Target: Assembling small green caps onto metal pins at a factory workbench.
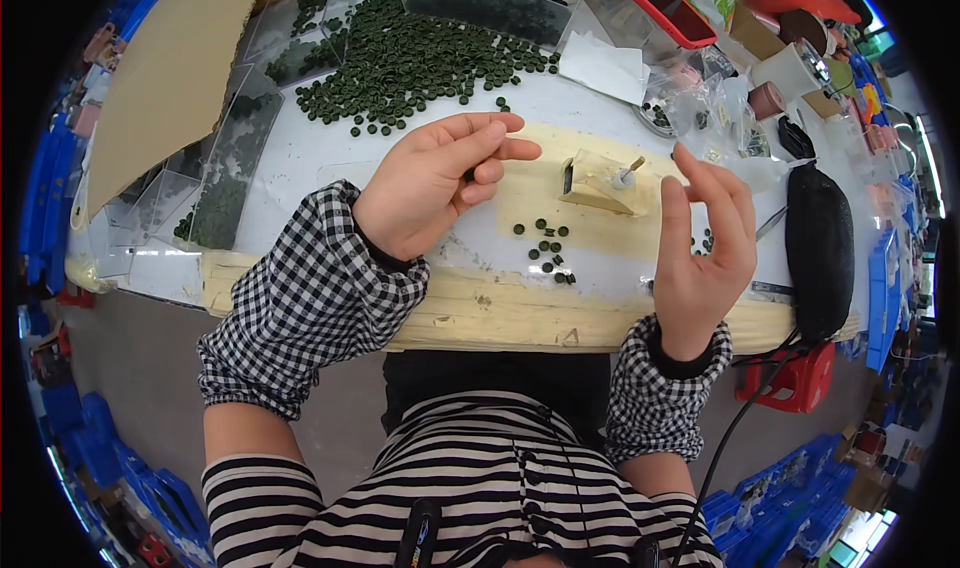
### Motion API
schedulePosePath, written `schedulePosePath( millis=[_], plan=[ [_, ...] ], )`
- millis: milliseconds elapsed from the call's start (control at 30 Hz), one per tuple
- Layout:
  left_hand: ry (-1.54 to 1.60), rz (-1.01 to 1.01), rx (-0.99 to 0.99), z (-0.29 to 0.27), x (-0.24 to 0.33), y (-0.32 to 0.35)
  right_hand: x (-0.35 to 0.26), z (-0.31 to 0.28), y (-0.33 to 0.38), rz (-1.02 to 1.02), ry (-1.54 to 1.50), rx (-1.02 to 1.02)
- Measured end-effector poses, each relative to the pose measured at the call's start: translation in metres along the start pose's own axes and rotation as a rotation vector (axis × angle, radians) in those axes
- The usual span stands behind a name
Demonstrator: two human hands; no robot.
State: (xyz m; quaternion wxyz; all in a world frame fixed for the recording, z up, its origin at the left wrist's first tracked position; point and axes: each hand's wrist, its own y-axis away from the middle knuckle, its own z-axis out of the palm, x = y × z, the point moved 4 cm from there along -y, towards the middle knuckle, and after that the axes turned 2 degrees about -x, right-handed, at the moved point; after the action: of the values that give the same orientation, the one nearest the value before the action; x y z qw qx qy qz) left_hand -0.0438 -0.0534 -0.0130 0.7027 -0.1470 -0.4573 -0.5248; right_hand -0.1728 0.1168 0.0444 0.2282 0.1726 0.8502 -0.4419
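Over the white table (330, 183), the left hand (425, 180) is curling thumb to forefinger, though whether it is holding anything I cannot tell; the right hand (705, 258) is standing half open, gripping nothing visible. Between them, a cream block (600, 190) is resting just beyond loose dark green pieces (546, 246).

Small round dark-green pieces (400, 63) lie heaped on the flat white tabletop (318, 153), upper left of centre; a pale-yellow boxy block (603, 186) sits right of centre, left of a long black pouch (820, 253).
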Motion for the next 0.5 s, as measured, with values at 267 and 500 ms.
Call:
schedulePosePath(
  millis=[267, 500],
  plan=[
    [0.043, -0.026, -0.17, 0.007, -0.002, 0.003, 0.017, 0.013, -0.016, -0.029, 0.09, -0.215],
    [0.002, -0.025, -0.219, 0.017, -0.006, 0.008, 0.01, 0.003, -0.015, -0.015, 0.062, -0.132]
  ],
)
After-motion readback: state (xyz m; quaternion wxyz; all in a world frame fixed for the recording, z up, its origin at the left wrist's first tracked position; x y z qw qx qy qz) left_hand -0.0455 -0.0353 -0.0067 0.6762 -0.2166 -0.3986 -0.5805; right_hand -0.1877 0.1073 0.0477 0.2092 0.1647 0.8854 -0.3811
